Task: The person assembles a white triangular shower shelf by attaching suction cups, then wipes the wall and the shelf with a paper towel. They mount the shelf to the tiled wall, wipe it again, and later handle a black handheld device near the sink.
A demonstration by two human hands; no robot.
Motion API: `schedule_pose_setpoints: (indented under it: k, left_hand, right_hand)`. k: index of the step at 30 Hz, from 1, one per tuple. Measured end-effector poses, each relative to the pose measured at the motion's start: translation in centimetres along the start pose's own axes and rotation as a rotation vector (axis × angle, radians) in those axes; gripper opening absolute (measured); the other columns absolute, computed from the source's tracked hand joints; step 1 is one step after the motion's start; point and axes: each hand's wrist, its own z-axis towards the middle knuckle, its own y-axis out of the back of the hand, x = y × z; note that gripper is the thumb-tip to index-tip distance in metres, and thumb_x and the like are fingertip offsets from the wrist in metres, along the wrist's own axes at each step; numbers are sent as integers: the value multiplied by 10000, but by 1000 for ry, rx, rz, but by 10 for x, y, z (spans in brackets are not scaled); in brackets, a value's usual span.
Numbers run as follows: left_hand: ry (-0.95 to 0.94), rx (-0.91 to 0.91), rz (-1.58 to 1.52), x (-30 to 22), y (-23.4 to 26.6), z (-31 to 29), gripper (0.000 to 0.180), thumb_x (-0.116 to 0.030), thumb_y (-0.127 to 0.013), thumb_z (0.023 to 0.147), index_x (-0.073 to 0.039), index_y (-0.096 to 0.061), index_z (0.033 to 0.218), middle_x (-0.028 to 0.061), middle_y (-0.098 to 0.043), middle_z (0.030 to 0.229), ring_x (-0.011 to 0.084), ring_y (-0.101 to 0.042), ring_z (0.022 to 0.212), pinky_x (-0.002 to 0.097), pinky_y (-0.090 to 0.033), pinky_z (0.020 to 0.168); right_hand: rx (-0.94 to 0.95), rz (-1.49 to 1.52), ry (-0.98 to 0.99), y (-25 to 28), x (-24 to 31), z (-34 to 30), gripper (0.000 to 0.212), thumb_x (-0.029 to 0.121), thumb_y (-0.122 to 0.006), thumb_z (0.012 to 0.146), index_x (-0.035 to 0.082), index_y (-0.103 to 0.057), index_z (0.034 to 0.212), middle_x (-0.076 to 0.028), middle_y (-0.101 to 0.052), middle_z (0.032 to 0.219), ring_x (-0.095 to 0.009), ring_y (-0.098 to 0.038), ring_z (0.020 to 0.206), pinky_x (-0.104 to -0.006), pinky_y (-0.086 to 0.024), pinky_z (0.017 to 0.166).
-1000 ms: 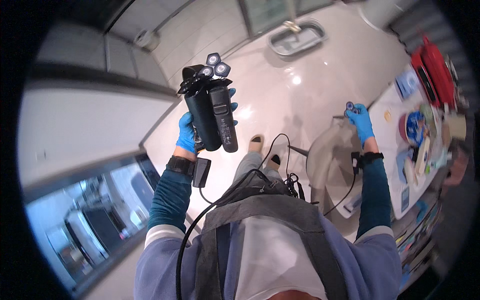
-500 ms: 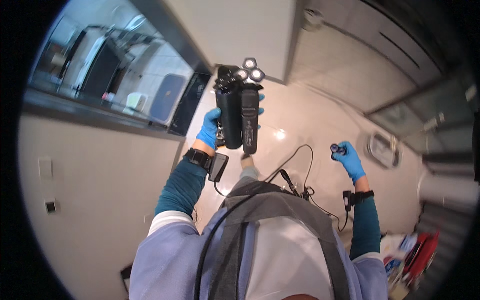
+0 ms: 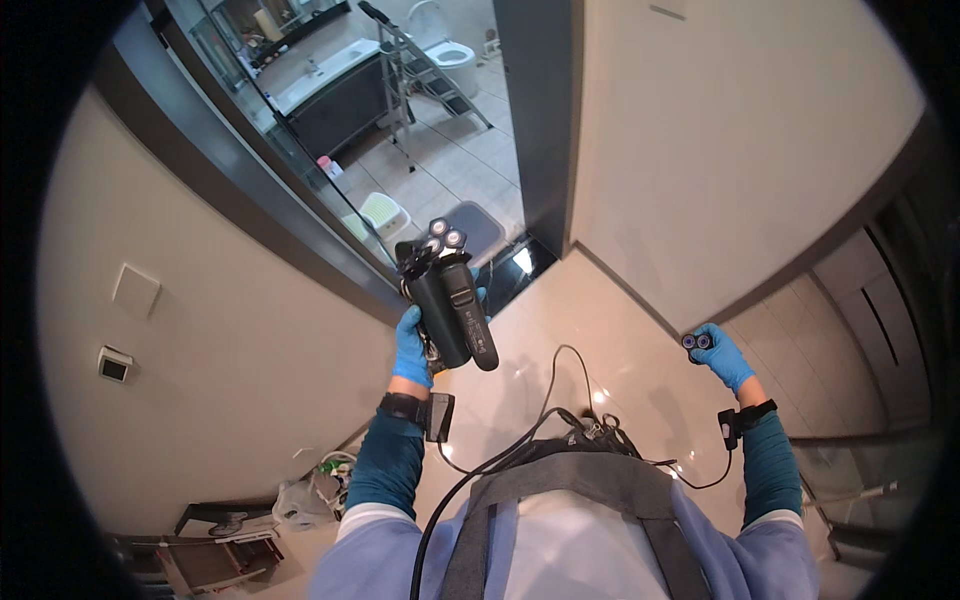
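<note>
My left hand [image 3: 409, 347], in a blue glove, is wrapped round a bundle of black things held out before me. In it are an electric shaver [image 3: 471, 318] with several round silver cutters at its top and, beside it, a black cylinder [image 3: 440, 320] with dark parts on its upper end. Blue fingertips show past the far side of the shaver. Out to the right, my gloved right hand [image 3: 724, 360] grips a small black shaver head [image 3: 697, 343] with two round discs showing. Its palm side is hidden.
A doorway ahead opens on a bathroom with a stepladder [image 3: 432, 72], a toilet [image 3: 450, 55], a sink [image 3: 330, 75], a stool [image 3: 384, 212] and a blue-grey mat [image 3: 470, 228]. White walls stand at left and right. A black cable [image 3: 553, 385] loops before my waist. Bags [image 3: 300, 505] lie at the lower left.
My view has turned left, bringing the bathroom doorway and its stepladder into sight. The bundle in my left hand now leans left and sits lower. Both hands keep their hold.
</note>
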Motion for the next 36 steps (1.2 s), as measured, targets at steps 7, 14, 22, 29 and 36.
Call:
schedule_pose_setpoints:
  k: [7,14,22,29,36]
  left_hand:
    - [-241,-176,55,-41,45,39,877,-456,-656,758,-70,-275,1447,163,-380,1432,348,-468,1238,546,-380,1049]
    - [-393,-141,76,-97,47,126,799,-390,-660,760,-57,-345,1415,182,-421,1402,373,-467,1234,524,-391,1046]
    - [-512,-319,39,-159,97,181,915,-420,-710,733,-91,-259,1458,165,-360,1447,341,-458,1251,510,-424,1027]
    - [-551,-213,178,-239,106,262,974,-554,-653,747,-110,-189,1479,168,-280,1488,316,-431,1278,502,-414,1040]
    - [-571,-74,74,-353,156,374,973,-569,-637,762,-103,-179,1483,165,-265,1495,341,-383,1312,506,-397,1046]
  right_hand:
    - [186,-176,78,9,73,136,295,97,-711,711,63,-581,973,-51,-631,849,-131,-589,765,-277,-503,697]
    - [415,-344,347,-63,197,313,353,200,-701,734,70,-582,1040,-95,-636,917,-199,-600,849,-342,-481,792]
    - [762,-449,754,-207,351,440,296,218,-669,785,42,-556,995,-166,-632,856,-364,-604,788,-385,-489,696]
    - [784,-691,882,-317,439,540,256,232,-648,812,83,-572,1007,-172,-648,910,-374,-620,859,-424,-486,721]
    - [735,-756,825,-347,534,663,246,228,-662,810,66,-587,980,-181,-658,896,-364,-635,845,-420,-497,721]
